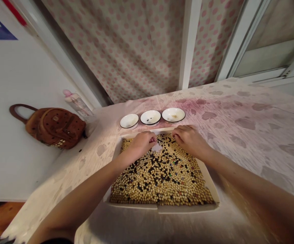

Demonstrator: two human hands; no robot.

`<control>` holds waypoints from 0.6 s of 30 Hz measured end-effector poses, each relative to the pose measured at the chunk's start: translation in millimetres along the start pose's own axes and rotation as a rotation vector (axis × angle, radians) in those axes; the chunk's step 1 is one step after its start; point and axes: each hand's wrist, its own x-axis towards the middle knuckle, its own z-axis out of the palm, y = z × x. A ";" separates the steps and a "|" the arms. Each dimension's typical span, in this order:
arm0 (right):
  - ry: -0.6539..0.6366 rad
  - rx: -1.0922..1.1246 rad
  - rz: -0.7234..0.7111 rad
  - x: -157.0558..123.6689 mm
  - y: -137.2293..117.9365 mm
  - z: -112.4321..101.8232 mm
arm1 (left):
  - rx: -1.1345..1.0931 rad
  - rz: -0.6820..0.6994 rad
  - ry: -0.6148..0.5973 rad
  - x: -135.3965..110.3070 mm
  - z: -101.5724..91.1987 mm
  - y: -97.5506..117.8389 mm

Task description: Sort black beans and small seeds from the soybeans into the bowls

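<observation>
The left hand's [143, 143] fingers are curled inward, with thumb and forefinger close together at the tips; whether they pinch a piece, I cannot tell. They sit low at the far part of the tray [214, 195], just beside a bare pale patch [157, 147] where its floor shows through. The right hand's [189, 139] fingers are bent and bunched, the thumb tucked beneath, over the tray's far right corner; their tips are partly hidden, so I cannot tell whether they hold anything.

Under and between the hands, small round pieces [147, 188] cover most of the tray floor, mainly pale yellow, with many black ones and a few green, blue and reddish ones scattered among them. The tray is white, low-walled and lies flat between the forearms.

Just beyond its far wall stand three dark-rimmed white bowls in a row: the left bowl [129, 121], the middle bowl [150, 117] with a few black pieces, and the right bowl [173, 113] with some pale yellow ones. All rest on a leaf-patterned tablecloth [238, 135]. Farther left are a brown backpack [56, 127] and a pink-capped bottle [78, 104]; behind hangs a dotted curtain [147, 47].
</observation>
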 end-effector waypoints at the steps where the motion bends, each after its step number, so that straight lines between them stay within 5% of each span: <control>1: -0.001 -0.002 0.000 0.0 0.0 0.0 | 0.013 -0.002 -0.013 1.0 -1.1 0.3; 11: 0.005 0.021 -0.008 -1.4 -1.2 -1.4 | 0.219 0.060 -0.057 -4.0 -9.9 16.0; 18: -0.012 0.057 0.018 -2.7 -3.5 -2.8 | 0.075 -0.002 0.180 40.9 -38.3 -14.8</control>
